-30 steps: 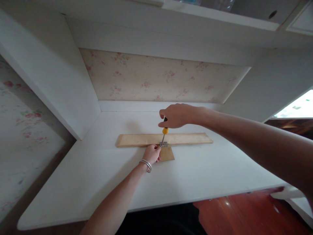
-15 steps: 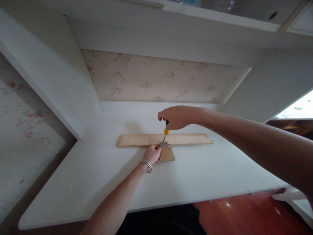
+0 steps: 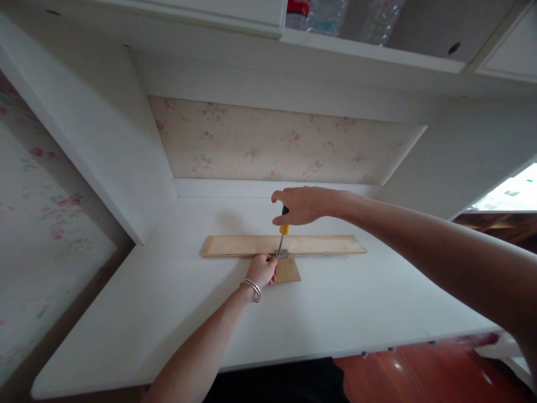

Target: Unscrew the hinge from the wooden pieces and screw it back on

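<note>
My right hand [image 3: 302,206] is around the black top of a screwdriver [image 3: 284,229] with a yellow collar; its thumb and forefinger look a little apart. The steel shaft slants down to a small metal hinge [image 3: 283,254]. This hinge lies where a long pale wooden board [image 3: 239,245] meets a short wooden piece [image 3: 288,270]. My left hand [image 3: 262,269], with silver bangles at the wrist, is closed in a pinch beside the hinge, right at the screwdriver's tip. Whatever its fingertips hold is too small to make out.
Both wooden pieces lie on a white desk [image 3: 335,302]. Side panels and a back with floral wallpaper [image 3: 251,145] enclose it. Overhead, a shelf [image 3: 373,55] holds plastic bottles [image 3: 327,17]. Reddish flooring [image 3: 390,372] shows past the front edge.
The view has tilted up slightly, showing more of the shelf bottles. My right thumb and forefinger have spread somewhat on the screwdriver handle. My left hand stays by the hinge.
</note>
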{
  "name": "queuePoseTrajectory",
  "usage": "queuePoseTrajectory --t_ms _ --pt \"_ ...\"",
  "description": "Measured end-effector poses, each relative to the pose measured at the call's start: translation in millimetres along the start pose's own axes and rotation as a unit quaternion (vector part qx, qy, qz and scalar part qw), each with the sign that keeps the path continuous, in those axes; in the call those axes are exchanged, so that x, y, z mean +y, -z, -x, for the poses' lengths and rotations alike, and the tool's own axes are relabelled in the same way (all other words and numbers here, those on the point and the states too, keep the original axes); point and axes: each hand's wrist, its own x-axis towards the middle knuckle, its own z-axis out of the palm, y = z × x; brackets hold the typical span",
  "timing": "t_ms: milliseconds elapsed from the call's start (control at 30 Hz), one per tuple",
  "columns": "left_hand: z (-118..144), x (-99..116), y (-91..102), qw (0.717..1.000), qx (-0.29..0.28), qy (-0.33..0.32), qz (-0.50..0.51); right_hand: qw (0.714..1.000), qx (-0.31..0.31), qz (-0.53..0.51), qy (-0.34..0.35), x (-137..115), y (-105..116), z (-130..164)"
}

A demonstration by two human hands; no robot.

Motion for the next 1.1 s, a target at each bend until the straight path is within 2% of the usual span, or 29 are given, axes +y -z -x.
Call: queuePoseTrajectory --t_ms 67,233,333,400,467,567,733,933,1100 --pt "0 -1 0.0 1.000 0.002 -0.005 0.001 0.999 -0.012 0.017 -0.028 1 0 -2" --pt "-1 -4 0.0 1.000 0.004 -0.019 -0.003 0.999 -0.013 -0.020 0.048 2 3 -2" --pt "0 -3 0.2 1.000 0.003 -0.015 -0.008 1.000 -0.008 0.000 0.007 1 7 0" --pt "0 -2 0.3 1.000 0.003 -0.013 -0.011 0.999 -0.041 0.002 -0.010 0 10 0" --pt "1 0 0.5 1.000 0.003 -0.011 -0.011 0.997 -0.080 -0.016 0.015 -2 13 1" --pt "2 2 0.9 1.000 0.002 -0.003 -0.012 0.995 -0.085 -0.026 0.051 -4 17 1" --pt "3 3 1.5 1.000 0.001 -0.001 -0.011 0.993 -0.102 0.014 -0.050 -4 16 -1" --pt "2 1 1.7 1.000 0.003 -0.012 -0.013 0.988 -0.122 -0.091 0.001 1 21 2" --pt "2 1 1.8 1.000 0.005 -0.019 -0.010 0.985 -0.144 -0.018 -0.088 -2 25 -2"
